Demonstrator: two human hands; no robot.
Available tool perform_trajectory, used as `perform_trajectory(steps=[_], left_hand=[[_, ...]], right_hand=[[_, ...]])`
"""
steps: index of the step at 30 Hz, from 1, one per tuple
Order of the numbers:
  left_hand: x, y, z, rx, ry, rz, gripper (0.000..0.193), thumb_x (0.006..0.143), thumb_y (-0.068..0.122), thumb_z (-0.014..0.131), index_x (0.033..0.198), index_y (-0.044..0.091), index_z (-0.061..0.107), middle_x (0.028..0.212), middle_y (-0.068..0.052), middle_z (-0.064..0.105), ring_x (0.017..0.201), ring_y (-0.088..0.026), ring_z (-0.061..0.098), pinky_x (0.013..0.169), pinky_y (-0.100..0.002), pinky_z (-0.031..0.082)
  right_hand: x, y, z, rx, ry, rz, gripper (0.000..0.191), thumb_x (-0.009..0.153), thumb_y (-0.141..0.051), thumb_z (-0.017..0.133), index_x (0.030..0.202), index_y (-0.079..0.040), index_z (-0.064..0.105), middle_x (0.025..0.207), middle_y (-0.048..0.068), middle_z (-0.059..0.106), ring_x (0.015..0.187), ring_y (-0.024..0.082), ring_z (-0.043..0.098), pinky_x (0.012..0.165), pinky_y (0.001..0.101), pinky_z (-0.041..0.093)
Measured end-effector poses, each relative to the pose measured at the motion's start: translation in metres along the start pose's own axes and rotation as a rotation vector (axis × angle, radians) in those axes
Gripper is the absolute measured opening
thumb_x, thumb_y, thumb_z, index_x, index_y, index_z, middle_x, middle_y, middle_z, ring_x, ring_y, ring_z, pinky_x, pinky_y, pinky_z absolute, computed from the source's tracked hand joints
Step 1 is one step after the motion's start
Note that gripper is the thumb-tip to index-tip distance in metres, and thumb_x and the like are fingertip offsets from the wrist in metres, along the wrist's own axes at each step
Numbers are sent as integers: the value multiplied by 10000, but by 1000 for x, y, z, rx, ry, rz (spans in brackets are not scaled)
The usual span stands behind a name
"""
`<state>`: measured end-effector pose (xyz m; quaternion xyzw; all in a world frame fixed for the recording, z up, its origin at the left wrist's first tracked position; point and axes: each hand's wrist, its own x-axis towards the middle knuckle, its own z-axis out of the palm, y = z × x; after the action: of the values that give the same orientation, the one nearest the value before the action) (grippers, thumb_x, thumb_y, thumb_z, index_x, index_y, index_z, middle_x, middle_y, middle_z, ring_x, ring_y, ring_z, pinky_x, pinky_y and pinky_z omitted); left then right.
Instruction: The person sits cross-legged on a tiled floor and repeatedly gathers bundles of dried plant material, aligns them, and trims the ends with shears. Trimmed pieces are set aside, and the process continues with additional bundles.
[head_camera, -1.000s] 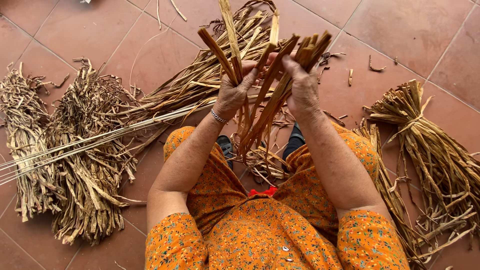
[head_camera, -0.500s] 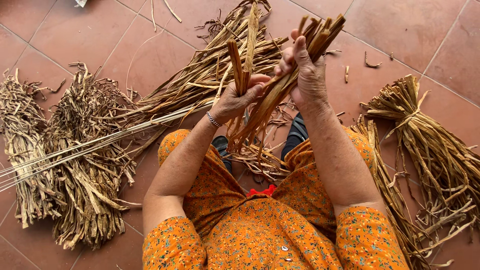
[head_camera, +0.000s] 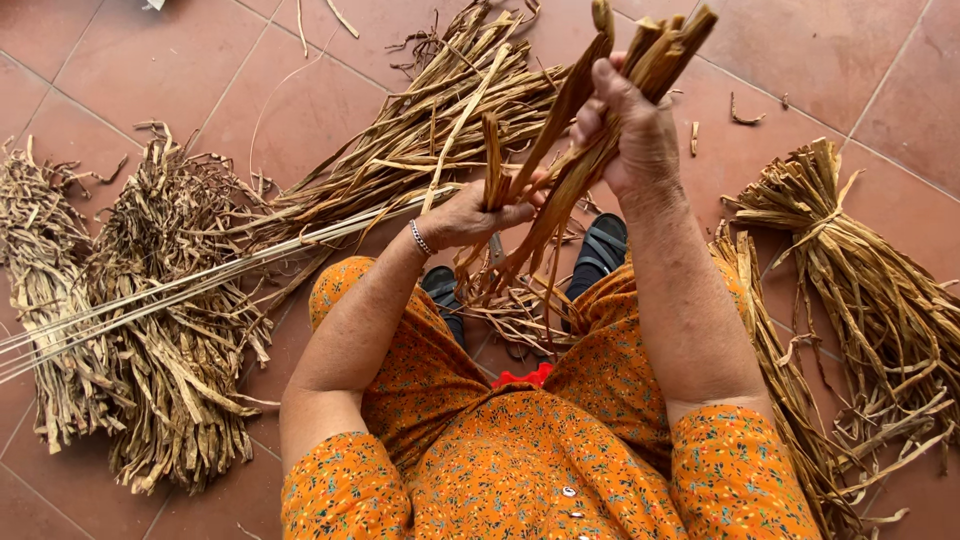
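Stalks, dry and tan, fill my view: a handful of dried plant strips (head_camera: 560, 190) stands near the upper middle of the frame, fanned out at the top. My right hand (head_camera: 635, 130) is closed around the upper part of that handful, fist tight, the cut ends sticking out above it. My left hand (head_camera: 480, 215), lower and toward the centre, is pinched shut on a few strips drawn aside from the rest.

I judge the strips light, stiff along their length yet brittle, likely to crack if bent sharply, and rough enough not to slip. The thicker ends near the top look the soundest place to grip.

Loose bundles (head_camera: 150, 330) lie at the left on the tiled floor (head_camera: 800, 60), a tied sheaf (head_camera: 860, 280) at the right, and a heap (head_camera: 420, 140) beyond the hands.
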<state>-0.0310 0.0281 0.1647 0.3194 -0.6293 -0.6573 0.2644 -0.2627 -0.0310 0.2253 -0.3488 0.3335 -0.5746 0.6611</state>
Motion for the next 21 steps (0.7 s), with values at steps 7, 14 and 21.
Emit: perform_trajectory(steps=[7, 14, 21], left_hand=[[-5, 15, -16, -127, 158, 31, 493, 1105, 299, 527, 1537, 82, 433, 1377, -74, 636, 1288, -152, 622, 1087, -377, 551], [0, 8, -22, -374, 259, -103, 383, 1062, 290, 614, 1385, 93, 551, 712, 55, 579, 560, -49, 504, 470, -205, 404], [4, -11, -18, -90, 235, -129, 228, 1002, 239, 717, 1102, 52, 634, 762, 42, 581, 629, -61, 533, 517, -239, 454]], right_hand=[[1, -8, -4, -131, -42, -269, 137, 1035, -173, 650, 1125, -71, 628, 965, 110, 751, 941, 184, 790, 830, 381, 704], [-12, 28, 25, -183, -148, -54, 291, 997, -127, 745, 1253, -49, 629, 1052, 55, 700, 913, 186, 687, 748, 332, 621], [-29, 35, 51, -371, -291, 141, 326, 879, -196, 861, 1128, -36, 725, 1017, 59, 756, 954, 148, 716, 825, 278, 639]])
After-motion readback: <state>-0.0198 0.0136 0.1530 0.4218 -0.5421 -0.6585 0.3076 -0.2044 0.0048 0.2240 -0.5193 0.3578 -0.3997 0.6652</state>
